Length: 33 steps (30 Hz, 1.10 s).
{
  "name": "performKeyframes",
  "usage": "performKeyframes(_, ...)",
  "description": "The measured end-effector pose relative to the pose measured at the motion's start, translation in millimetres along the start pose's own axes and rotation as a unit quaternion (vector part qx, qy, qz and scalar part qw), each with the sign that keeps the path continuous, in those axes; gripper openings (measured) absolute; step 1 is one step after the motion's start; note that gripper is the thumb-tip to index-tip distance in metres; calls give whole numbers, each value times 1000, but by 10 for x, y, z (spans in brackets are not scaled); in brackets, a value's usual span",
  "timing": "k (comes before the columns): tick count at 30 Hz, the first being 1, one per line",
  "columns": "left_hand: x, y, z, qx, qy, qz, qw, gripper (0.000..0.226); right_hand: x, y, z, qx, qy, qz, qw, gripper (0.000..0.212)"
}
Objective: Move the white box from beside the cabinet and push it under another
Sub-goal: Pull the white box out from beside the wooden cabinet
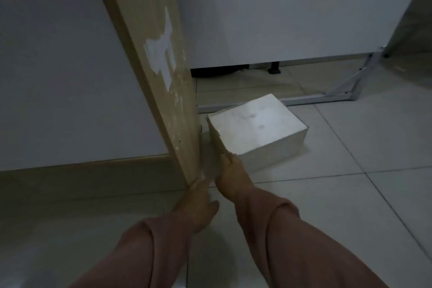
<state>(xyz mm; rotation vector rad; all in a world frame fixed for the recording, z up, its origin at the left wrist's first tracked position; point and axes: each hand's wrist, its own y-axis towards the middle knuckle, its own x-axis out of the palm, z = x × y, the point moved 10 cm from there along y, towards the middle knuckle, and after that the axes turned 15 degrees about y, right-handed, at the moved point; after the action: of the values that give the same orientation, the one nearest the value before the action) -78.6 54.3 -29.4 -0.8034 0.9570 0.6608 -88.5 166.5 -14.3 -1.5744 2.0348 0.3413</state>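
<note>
A white cardboard box (254,126) lies on the tiled floor just right of a wooden cabinet (149,54) with a worn corner post. My right hand (233,175) reaches to the box's near corner, its fingertips touching that corner; the grip itself is hidden. My left hand (198,203) rests at the foot of the cabinet's corner post, fingers spread, holding nothing. Behind the box a white panelled unit (292,18) stands on a metal frame, with a dark gap beneath its panel.
The grey metal frame (346,91) of the white unit runs along the floor right behind the box. A black foot (274,69) shows in the gap under the panel. Pale floor tiles (350,182) spread to the right and front.
</note>
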Motion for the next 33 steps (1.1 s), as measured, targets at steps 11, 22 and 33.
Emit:
performKeyframes(11,89,66,-71,5,30,-3,1000,71,-36,336,423,63,-129,-67,987,84)
performKeyframes(22,298,124,60,-29,62,-63,996,75,-180,-65,648,-15,-243,-66,968,31)
performKeyframes(33,130,461,253,-20,151,-22,988,79,-787,-371,1207,169,93,186,963,44)
